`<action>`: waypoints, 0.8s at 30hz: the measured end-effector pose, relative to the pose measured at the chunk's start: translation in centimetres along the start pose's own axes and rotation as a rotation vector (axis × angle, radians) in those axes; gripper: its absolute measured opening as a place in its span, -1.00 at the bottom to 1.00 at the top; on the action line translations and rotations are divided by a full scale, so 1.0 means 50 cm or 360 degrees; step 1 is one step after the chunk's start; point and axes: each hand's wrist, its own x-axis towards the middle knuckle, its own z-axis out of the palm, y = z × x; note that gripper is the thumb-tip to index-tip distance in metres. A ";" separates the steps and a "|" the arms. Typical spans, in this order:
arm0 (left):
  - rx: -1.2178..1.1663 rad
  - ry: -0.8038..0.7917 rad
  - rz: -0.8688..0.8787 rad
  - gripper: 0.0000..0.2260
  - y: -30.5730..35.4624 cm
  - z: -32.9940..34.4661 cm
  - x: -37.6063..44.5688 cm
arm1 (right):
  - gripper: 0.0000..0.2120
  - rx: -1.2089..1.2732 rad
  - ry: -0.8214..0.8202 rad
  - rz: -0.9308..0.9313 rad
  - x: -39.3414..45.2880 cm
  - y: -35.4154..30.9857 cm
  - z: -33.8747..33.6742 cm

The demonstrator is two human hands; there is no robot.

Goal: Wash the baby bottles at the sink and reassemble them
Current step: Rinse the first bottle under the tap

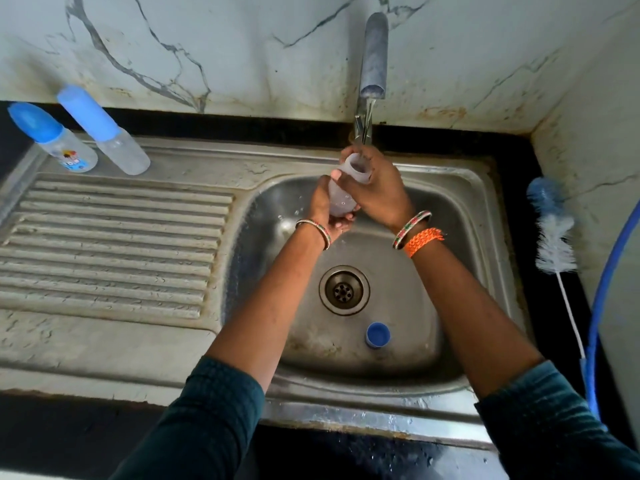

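Where the steel draining board point(114, 237) meets the back wall, at its far left corner, two capped baby bottles stand side by side; the printed bottle point(52, 138) has a blue dome cap and sits nearest the left edge; the plain bottle point(104, 129), just beside it, wears a taller blue cap. Moving right, the sink basin point(446, 209) opens beside the ribbed board; over its far half, under the tap point(373, 57), both hands hold one open clear bottle point(346, 187), mouth tilted up toward the spout, with a thin stream of water falling at it. The left hand point(329, 209) curls around the bottle's lower body from beneath; the right hand point(375, 188) wraps its upper part near the neck; bangles circle both wrists. Lower in the basin, right of the drain point(344, 290), a blue cap point(377, 335) rests near the front wall. Along the counter's right edge lies a bottle brush point(554, 233), bristles toward the back wall.
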 end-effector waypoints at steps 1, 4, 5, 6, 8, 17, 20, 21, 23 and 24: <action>0.0007 0.0057 0.0028 -0.53 -0.002 0.006 0.000 | -0.63 -0.0065 0.0141 -0.0017 -0.005 0.003 0.005; 0.0083 0.0349 0.0186 -0.65 -0.003 0.031 -0.003 | -0.77 -0.0144 0.0637 -0.0120 -0.017 0.007 0.024; 0.0157 0.0462 0.0304 -0.68 -0.005 0.037 -0.001 | -0.82 -0.0169 0.0768 -0.0095 -0.017 0.009 0.028; 0.0233 0.0576 0.0458 -0.69 -0.008 0.039 0.000 | -0.79 -0.0158 0.0848 -0.0005 -0.014 0.011 0.029; 0.0353 0.0735 0.0903 -0.71 -0.020 0.030 -0.004 | -0.64 0.0015 0.0839 0.0317 -0.002 0.012 0.030; 0.0901 0.0807 0.1327 -0.78 -0.007 -0.029 -0.003 | -0.79 0.0612 -0.0109 0.0742 0.012 0.003 0.003; 0.0845 0.0768 0.0663 -0.64 0.030 -0.035 0.011 | -0.85 0.0596 -0.0301 0.0488 0.001 0.013 0.009; 0.0852 0.0718 0.0574 -0.62 0.039 -0.035 0.010 | -0.84 0.0588 -0.0253 0.0433 0.000 0.015 0.010; 0.0823 0.0715 0.0625 -0.63 0.047 -0.033 0.008 | -0.88 0.0561 -0.0078 0.0426 0.000 0.016 0.007; 0.0794 0.0744 0.0686 -0.65 0.050 -0.033 0.007 | -0.92 0.0568 0.0001 0.0466 0.001 0.017 0.005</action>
